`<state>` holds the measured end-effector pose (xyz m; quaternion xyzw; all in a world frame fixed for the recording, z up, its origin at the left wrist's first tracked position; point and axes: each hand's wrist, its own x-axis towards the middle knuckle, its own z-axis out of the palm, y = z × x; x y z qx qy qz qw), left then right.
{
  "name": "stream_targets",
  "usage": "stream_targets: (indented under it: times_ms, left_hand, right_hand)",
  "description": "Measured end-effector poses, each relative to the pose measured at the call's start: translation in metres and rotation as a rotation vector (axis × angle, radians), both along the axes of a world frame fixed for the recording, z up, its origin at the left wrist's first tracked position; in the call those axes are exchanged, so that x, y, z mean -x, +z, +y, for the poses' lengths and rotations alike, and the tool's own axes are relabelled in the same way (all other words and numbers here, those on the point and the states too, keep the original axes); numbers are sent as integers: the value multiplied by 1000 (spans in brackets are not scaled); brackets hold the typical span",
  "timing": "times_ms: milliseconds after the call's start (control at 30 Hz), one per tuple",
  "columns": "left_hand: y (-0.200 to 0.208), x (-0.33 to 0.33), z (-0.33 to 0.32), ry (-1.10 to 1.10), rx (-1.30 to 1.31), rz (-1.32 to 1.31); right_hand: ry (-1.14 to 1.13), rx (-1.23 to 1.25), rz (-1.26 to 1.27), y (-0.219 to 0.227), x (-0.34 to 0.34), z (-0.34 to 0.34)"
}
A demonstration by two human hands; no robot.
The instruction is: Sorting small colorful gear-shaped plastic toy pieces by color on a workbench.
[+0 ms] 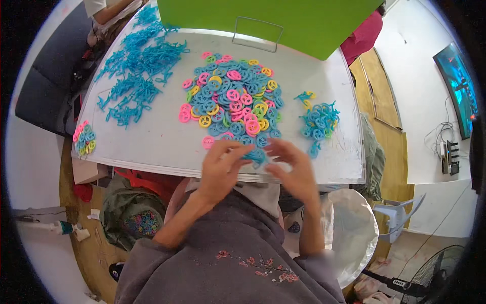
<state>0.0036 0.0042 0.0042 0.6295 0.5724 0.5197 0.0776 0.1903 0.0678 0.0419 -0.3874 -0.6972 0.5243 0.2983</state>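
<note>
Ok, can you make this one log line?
left hand: pinching blue piece | right hand: beside it, grip unclear | table centre: colourful wheel pile | table left: blue stick pile

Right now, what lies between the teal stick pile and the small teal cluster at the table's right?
In the head view, the heap of multicoloured spoked wheels, with white tabletop showing on both sides.

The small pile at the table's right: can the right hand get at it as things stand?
Probably yes: only tabletop seems to lie between the right hand and the small pile.
</note>
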Motion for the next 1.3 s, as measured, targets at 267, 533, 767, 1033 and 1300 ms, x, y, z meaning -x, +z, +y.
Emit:
stream_targets:
  times_ms: [267,533,767,1033,1300]
  left_hand:
    - [-5,-24,8,-6,175,91]
    - [-16,-28,20,-33,158,138]
    - [-3,-25,11,-170,377,-638]
    - [4,-18,6,-256,517,-732]
    - [-3,-16,6,-146,390,-672]
  right_hand:
    - [-292,48,111,-49,-12,-10]
    - [-386,106,196,-46,-17,-14]
    - [-238,-360,-118,-33,-18,-15]
    - [-200,-501,-78,-21,-1,-18]
    - [-124,-574,-156,-19,9,-18]
